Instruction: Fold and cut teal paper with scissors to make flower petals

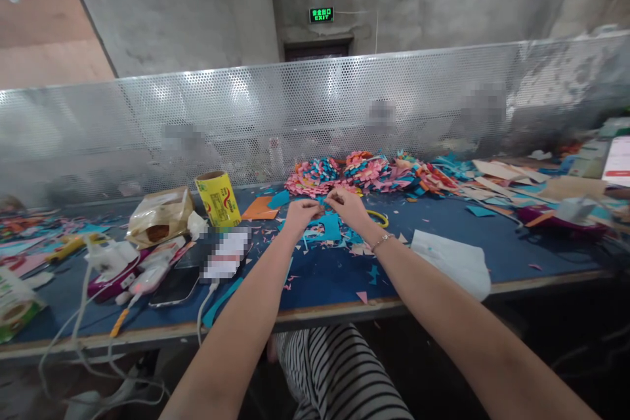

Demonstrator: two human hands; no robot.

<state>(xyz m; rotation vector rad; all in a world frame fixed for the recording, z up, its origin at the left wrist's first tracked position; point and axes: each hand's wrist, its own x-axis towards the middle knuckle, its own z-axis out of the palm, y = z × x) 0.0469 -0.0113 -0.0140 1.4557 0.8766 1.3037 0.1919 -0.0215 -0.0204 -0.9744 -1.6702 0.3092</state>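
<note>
Over the blue tabletop [325, 285], my left hand [301, 213] and my right hand [346, 205] are raised close together, fingertips nearly meeting. The fingers of both are pinched; what lies between them is too small to make out. Just below them is a blue paper piece [331, 228] among small pink and blue scraps. Yellow-handled scissors [378, 218] seem to lie beside my right wrist, partly hidden. Behind my hands sit bundles of pink, blue and orange folded paper [367, 170]. An orange sheet [262, 208] lies to the left.
On the left stand a yellow box [218, 200] and an opened plastic bag [161, 216], with phones [176, 283], cables and a purple power strip nearby. A white sheet [450, 261] lies right. A perforated metal screen [315, 102] runs behind; paper piles lie far right.
</note>
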